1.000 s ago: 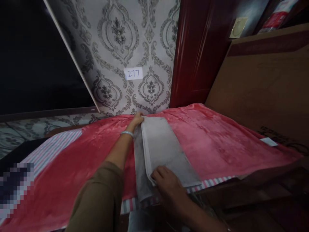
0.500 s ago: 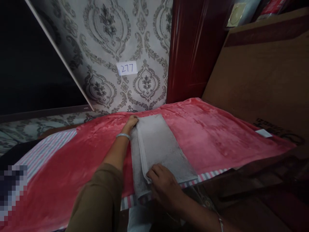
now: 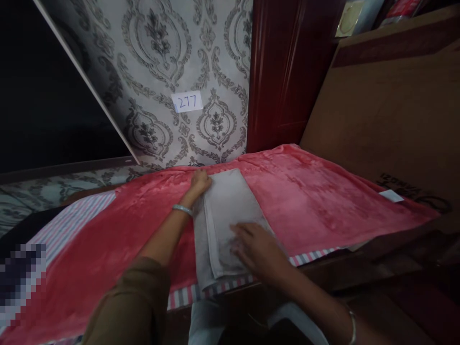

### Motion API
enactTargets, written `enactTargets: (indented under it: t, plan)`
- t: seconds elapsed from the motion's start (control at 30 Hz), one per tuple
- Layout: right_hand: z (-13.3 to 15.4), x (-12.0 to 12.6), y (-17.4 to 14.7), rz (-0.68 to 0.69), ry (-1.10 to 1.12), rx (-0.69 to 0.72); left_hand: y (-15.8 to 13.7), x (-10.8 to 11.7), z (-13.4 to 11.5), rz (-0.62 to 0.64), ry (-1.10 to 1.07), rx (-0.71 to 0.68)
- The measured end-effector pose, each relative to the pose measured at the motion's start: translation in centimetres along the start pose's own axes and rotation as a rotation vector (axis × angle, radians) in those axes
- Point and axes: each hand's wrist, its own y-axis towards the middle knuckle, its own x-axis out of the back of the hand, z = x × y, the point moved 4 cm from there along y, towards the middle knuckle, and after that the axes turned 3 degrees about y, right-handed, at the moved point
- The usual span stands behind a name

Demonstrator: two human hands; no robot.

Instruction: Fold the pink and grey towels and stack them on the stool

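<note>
A grey towel [image 3: 230, 201], folded into a long rectangle, lies on a red and pink plush blanket [image 3: 294, 201]. Its upper layer stops short of the left side, so a strip of the lower layer shows along there. At the towel's far left corner, my left hand [image 3: 201, 182] has its fingers curled in and closed on the edge; the fingertips are partly hidden. My right hand [image 3: 257, 251] is over the near right part of the towel, fingers stretched and a little apart, holding nothing. Whether its fingertips touch the fabric I cannot tell.
Striped cloth [image 3: 312, 256] shows under the blanket. Behind stands a patterned wall with a paper marked 277 [image 3: 187, 101]. A dark screen [image 3: 53, 96] is at left, a large cardboard box [image 3: 388, 105] at right. A small white label [image 3: 391, 195] lies on the blanket's right edge.
My right hand has let go of the towel's near left edge and moved up and right over it. The towel's near end lies flatter. My left hand stays at the far corner.
</note>
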Motion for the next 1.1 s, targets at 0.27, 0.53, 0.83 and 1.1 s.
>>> enactTargets:
  t: [0.27,0.53,0.83,1.1]
  plan:
    - [-4.8,-3.7,-0.6,0.173,-0.240,-0.102,-8.6,-3.5,-2.6,0.269,0.202,-0.298]
    - [-4.3,-3.7,-0.7,0.187,-0.242,-0.119,-8.9,-3.1,-2.3,0.322,0.199,-0.227]
    - [-6.7,-2.4,1.2,0.194,-0.051,-0.086,-19.7,0.5,-4.2,0.316,0.085,-0.290]
    - [-10.5,-3.5,5.7,0.125,-0.175,-0.226,-26.9,-0.8,-3.8,0.209,0.061,-0.268]
